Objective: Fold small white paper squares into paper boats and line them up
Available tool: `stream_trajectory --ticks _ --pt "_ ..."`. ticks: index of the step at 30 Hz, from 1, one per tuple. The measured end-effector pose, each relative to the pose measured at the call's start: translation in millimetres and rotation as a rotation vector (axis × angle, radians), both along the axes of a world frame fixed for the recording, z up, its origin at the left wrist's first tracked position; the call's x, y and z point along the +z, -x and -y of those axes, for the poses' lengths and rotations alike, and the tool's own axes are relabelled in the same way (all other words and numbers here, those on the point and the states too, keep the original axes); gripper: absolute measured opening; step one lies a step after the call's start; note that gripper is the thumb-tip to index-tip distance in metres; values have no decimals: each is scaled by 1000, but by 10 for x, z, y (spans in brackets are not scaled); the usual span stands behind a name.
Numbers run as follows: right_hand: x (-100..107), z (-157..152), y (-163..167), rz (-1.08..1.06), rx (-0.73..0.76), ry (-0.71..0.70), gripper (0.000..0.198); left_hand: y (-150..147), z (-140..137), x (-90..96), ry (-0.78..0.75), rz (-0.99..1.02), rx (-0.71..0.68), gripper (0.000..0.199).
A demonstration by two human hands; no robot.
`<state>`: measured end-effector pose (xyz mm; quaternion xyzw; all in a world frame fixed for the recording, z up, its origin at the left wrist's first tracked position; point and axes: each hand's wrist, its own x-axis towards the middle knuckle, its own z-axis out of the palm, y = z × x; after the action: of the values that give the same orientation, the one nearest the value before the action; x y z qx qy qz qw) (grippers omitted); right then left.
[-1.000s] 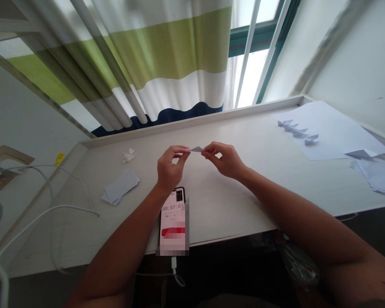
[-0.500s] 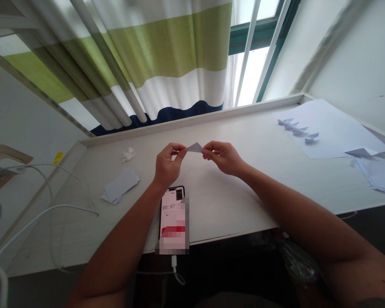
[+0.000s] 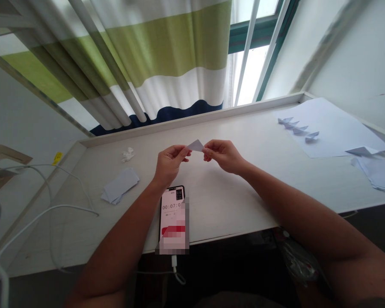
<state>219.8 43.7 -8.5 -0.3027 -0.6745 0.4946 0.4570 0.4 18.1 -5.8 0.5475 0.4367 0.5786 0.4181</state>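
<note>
Between my two hands a small folded piece of paper [image 3: 196,146], white and triangular with its peak up, is held above the desk. My left hand [image 3: 170,162] pinches its left corner between thumb and fingers. The opposite corner is pinched by my right hand [image 3: 223,156]. Fingertips cover both ends of the paper. Just below my left wrist, a phone [image 3: 172,214] lies on the desk with a timer on its screen, its lower part blurred out.
A stack of paper slips [image 3: 121,185] and a crumpled tissue [image 3: 128,154] lie left on the white desk [image 3: 224,214]. Several small folded paper boats [image 3: 300,129] stand on a large white sheet [image 3: 333,124] at the right, near more paper [image 3: 377,173]. White cables [image 3: 48,210] cross the left side.
The folded paper has tipped so that more of its triangular face shows. The fingers of my left hand have shifted slightly, with some now visible beneath the paper.
</note>
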Motion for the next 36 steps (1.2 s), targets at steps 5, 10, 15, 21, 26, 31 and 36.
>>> stream_trajectory --ticks 5,10,15,21,26,31,36 --pt "-7 1 5 -16 18 31 52 -26 47 31 -35 28 37 33" --pt "5 6 5 -34 30 67 56 -47 69 50 -101 32 69 29" --pt "32 14 2 -66 55 121 56 -63 95 57 -204 -15 86 25" --pt "36 11 2 -92 58 165 57 -24 112 92 -227 -90 80 23" --pt "10 -15 -5 -91 33 139 58 79 34 112 -65 -53 -2 26" --pt "-3 -23 -11 -61 34 108 56 138 -5 142 125 25 -76 30" --pt "22 -6 -6 -62 16 84 54 146 18 167 207 21 -80 37"
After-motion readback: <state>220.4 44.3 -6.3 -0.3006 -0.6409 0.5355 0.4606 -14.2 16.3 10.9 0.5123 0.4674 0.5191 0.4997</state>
